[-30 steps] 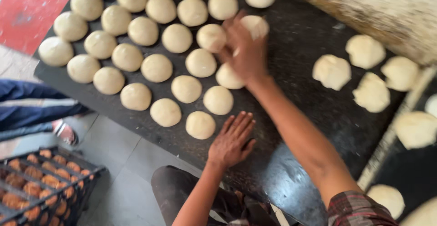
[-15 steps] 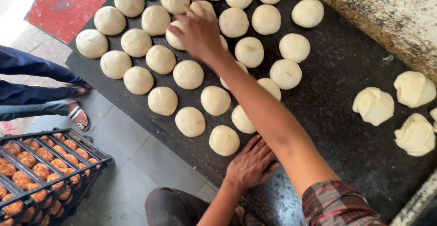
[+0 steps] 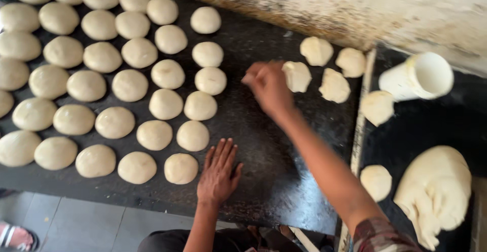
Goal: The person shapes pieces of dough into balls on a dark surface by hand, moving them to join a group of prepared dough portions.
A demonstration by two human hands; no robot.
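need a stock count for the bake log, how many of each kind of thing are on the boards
smooth round dough balls: 35 in view
rough-cut dough pieces: 6
large dough mass: 1
white cup: 1
total: 43

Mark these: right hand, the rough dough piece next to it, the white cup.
right hand (image 3: 269, 84), head view, back of the hand.
rough dough piece (image 3: 297, 76), head view, middle of its top.
white cup (image 3: 406, 79), head view, outer side wall.
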